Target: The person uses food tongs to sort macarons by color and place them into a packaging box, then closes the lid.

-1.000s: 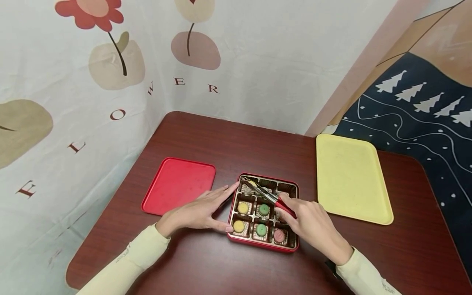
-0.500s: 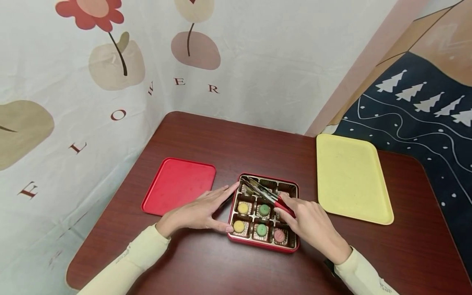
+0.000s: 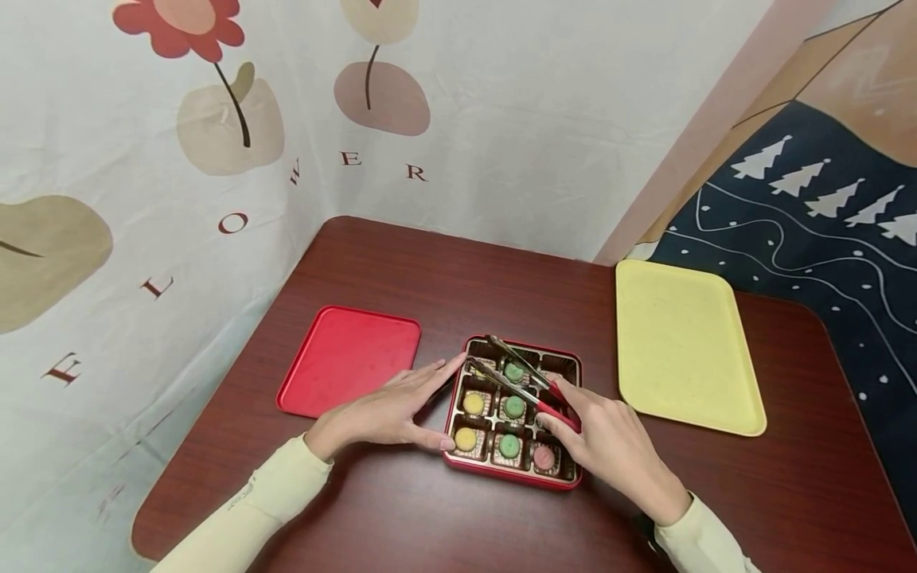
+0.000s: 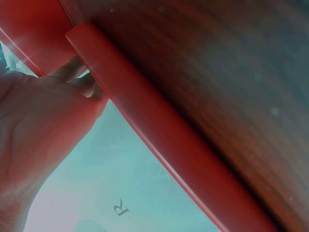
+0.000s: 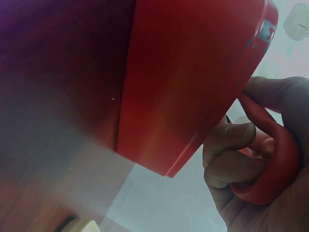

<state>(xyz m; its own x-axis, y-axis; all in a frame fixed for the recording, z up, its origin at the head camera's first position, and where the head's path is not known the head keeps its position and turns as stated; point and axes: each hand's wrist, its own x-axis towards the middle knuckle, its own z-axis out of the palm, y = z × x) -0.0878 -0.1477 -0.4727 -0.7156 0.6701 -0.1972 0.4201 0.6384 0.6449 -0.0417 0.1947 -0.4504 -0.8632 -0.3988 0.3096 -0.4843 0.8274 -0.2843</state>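
Observation:
A red square tin [image 3: 512,476] holds a dark divided insert with yellow, green and pink round-topped sweets on gold papers. My left hand [image 3: 390,410] is spread at the tin's left side, thumb and fingertips touching its rim. My right hand [image 3: 616,434] grips red-handled metal tongs [image 3: 510,384], whose arms stand apart over the back-left compartments. Between the arms shows a green sweet [image 3: 514,372]; the back-left sweet is partly hidden by the lower arm. In the right wrist view, my fingers curl round the red handle [image 5: 287,166], beside the tin's wall [image 5: 178,82].
A red tray [image 3: 344,358] lies on the brown table [image 3: 444,278] to the left of the tin. On the right is a larger yellow tray [image 3: 684,350]. Printed cloths [image 3: 530,143] hang behind the table.
The tongs' arms, close together before, have spread apart over the back-left compartments, and the green sweet now shows between them. My left hand and the tin have stayed in place.

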